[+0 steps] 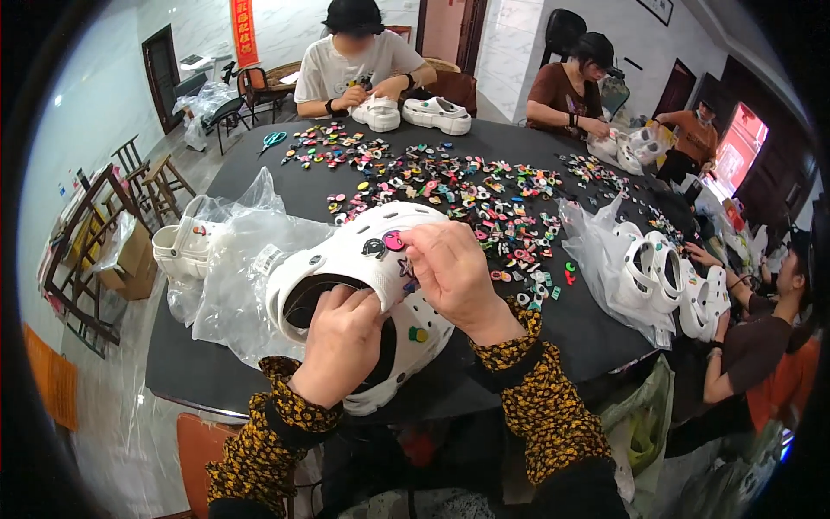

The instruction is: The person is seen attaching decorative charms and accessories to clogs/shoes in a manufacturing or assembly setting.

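A white clog (333,246) with round holes is tilted up in front of me. My left hand (339,346) grips it by the rim of its foot opening, with the fingertips hidden inside. On its upper sit a black-and-grey charm (373,249) and a dark star-shaped charm (405,267). Thumb and forefinger of my right hand (454,277) pinch at a bright pink charm (394,240) on the same upper. Beneath lies a second white clog (428,322), partly covered, bearing a green-and-yellow charm (418,334).
Heaps of small colourful charms (484,195) spread over the black table (251,381). Clear plastic bags (251,277) and white clogs (192,242) lie at left; more clogs (648,268) are at right. Teal scissors (273,140) rest far left. Several people (363,69) handle clogs around the table.
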Demonstrator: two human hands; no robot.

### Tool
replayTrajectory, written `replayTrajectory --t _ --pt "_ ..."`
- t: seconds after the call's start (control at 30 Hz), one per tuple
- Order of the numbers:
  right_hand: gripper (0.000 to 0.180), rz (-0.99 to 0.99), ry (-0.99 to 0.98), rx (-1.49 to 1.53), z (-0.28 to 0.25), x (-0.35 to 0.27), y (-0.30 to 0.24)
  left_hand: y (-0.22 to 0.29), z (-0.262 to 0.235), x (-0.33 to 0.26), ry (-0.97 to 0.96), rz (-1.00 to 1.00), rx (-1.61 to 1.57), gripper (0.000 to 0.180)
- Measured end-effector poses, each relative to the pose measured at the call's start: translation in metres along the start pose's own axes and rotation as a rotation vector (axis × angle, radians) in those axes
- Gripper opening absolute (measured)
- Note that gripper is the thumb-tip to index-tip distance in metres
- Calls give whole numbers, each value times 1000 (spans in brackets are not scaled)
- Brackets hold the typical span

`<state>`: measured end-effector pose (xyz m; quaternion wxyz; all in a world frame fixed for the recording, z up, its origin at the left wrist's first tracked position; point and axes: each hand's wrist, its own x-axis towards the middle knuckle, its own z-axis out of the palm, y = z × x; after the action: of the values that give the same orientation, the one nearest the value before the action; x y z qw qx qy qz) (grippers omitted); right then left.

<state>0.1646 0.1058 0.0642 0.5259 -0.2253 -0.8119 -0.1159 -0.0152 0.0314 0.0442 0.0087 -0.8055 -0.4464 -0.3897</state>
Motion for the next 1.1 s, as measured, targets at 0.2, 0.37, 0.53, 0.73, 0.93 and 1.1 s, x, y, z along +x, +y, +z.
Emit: replayTrajectory --t 0.2,0.37,0.53,0.73,0.93,1.1 --pt "10 -29 88 -117 2 -11 6 6 10 -4 2 -41 14 19" --pt "7 -63 159 -146 12 -7 10 10 10 -7 38 -71 6 18" --pt "6 -63 174 -135 16 -7 10 5 15 -6 39 -103 -69 17" --pt "7 -132 185 -116 14 -11 10 12 14 5 63 -184 -244 18" --pt "6 -158 216 -68 12 -9 7 15 20 6 162 -297 -540 14" --pt "5 -139 137 -157 7 -4 4 20 23 3 159 -303 -486 14"
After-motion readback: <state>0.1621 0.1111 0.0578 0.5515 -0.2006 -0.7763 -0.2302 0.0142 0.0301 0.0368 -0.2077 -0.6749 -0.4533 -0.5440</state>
